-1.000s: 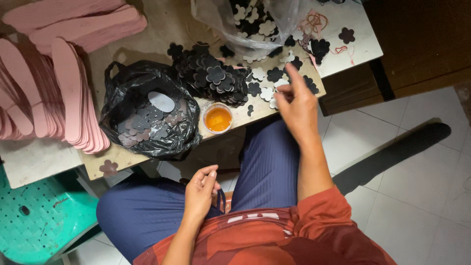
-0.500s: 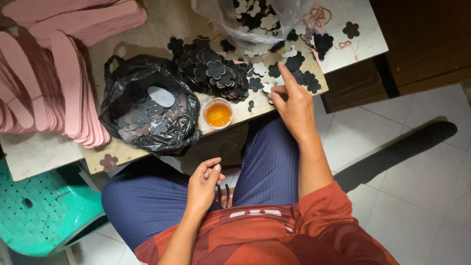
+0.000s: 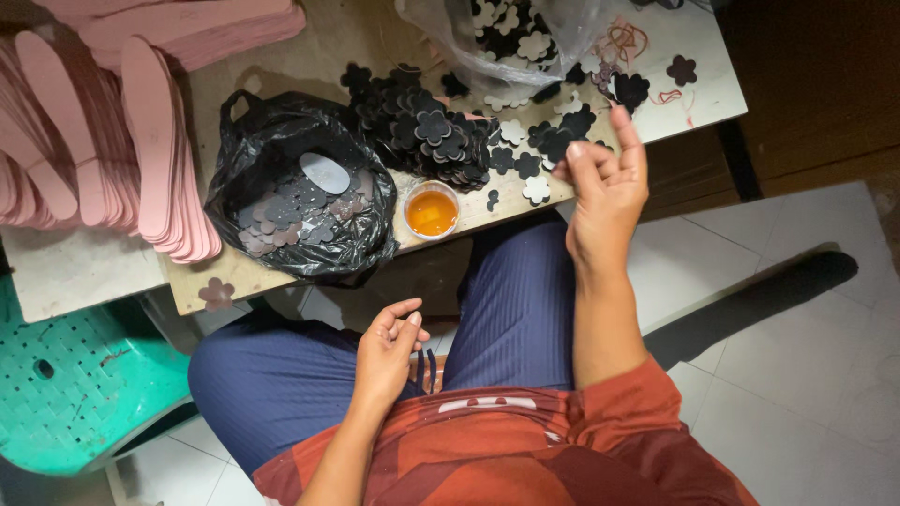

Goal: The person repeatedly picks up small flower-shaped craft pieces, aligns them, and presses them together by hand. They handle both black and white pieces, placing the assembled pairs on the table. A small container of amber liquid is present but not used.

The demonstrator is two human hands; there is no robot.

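Right hand (image 3: 605, 192) at centre right, fingers loosely open, empty, above black flower cutouts (image 3: 427, 136), left hand (image 3: 389, 351) lower centre, half-curled, empty, over lap, glue cup (image 3: 432, 210) between.

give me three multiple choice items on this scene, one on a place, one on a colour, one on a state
1. Where does the small cup stand?
A. on the floor
B. at the table edge, right of the black bag
C. on the green stool

2. What colour are the stacked soles?
A. pink
B. blue
C. yellow

3. How is the right hand?
A. flat on the table
B. inside the bag
C. raised over the flower cutouts, fingers loosely curled

Answers:
1 B: the cup sits near the front edge of the table, next to the bag.
2 A: the soles fanned at the left are all pink.
3 C: the hand hangs above the pile, index finger up; whether it pinches a piece cannot be told.
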